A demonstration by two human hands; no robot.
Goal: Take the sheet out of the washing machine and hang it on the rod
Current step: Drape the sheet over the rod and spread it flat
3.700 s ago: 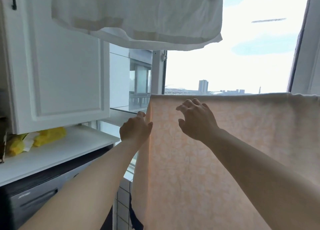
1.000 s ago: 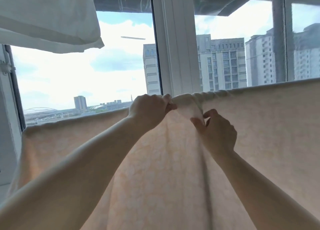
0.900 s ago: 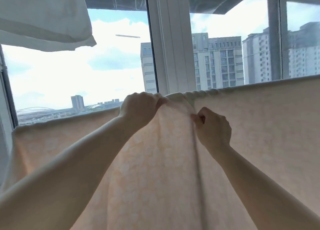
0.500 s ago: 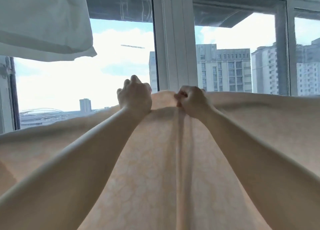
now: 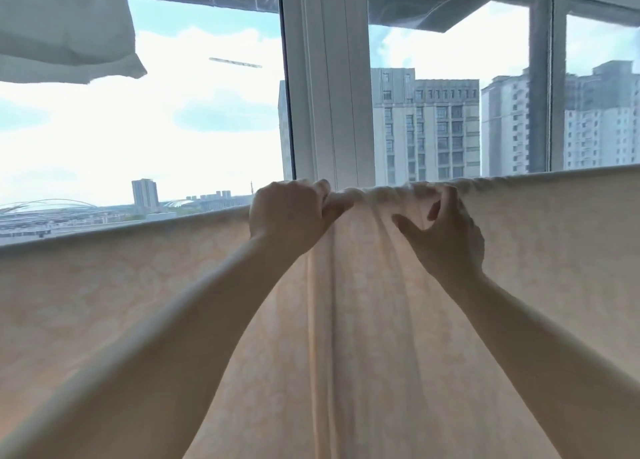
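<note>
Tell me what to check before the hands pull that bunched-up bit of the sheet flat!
1. Sheet draped over the rod: ok.
2. Left hand grips the top edge: ok.
3. Right hand pinches the bunched part: ok.
4. Bunched part smoothed out: not ok.
5. White cloth overhead hangs apart from the sheet: ok.
6. Both sides hang evenly: cannot tell, the far side is hidden.

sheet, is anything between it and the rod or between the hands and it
Nothing visible. The sheet already hangs over the line where the rod would be, which it hides. The left hand grips its bunched top edge and the right hand touches it there. The white cloth hangs well clear, upper left.
</note>
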